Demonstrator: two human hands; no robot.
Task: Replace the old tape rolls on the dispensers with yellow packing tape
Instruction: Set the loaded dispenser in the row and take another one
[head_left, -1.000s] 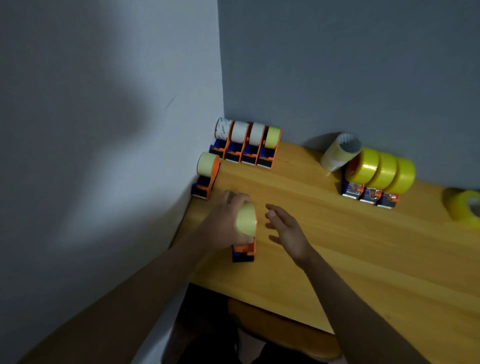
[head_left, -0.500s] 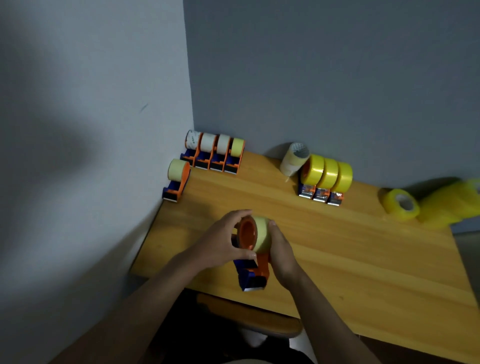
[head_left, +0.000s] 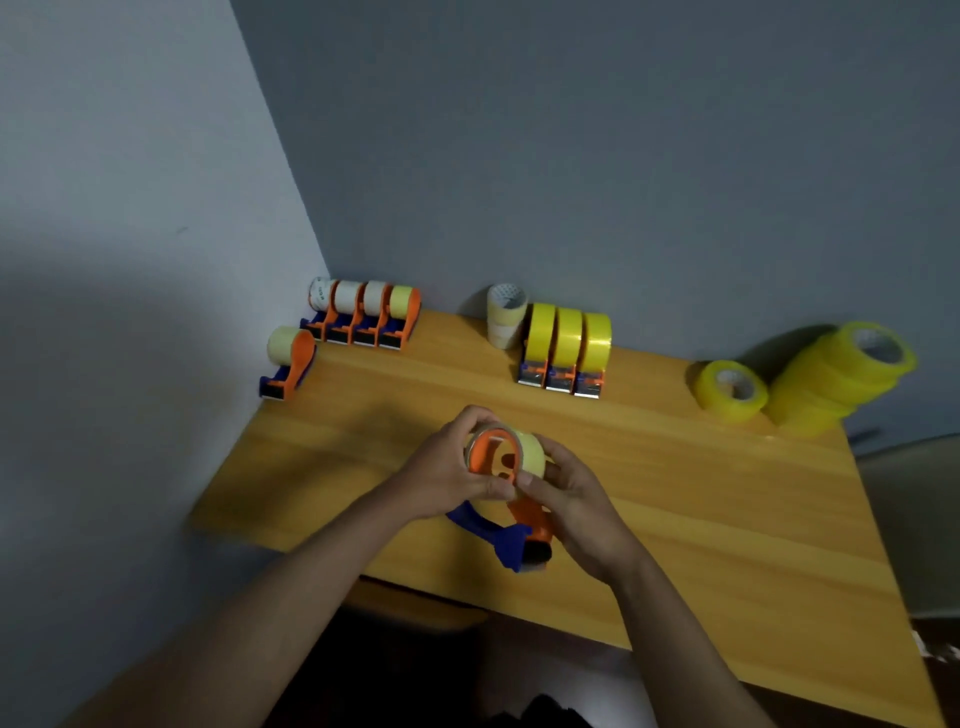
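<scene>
the dispenser (head_left: 511, 525) is held up over the counter (head_left: 727, 519), near its front edge, probably so both hands can work the old pale roll (head_left: 530, 453) off the orange hub. the left hand (head_left: 447, 475) curls around the hub side, thumb below, fingers over the top. the right hand (head_left: 576, 499) grips the roll and the orange frame from the other side. the yellow packing tape (head_left: 730, 389) waits far right by the wall, well apart.
</scene>
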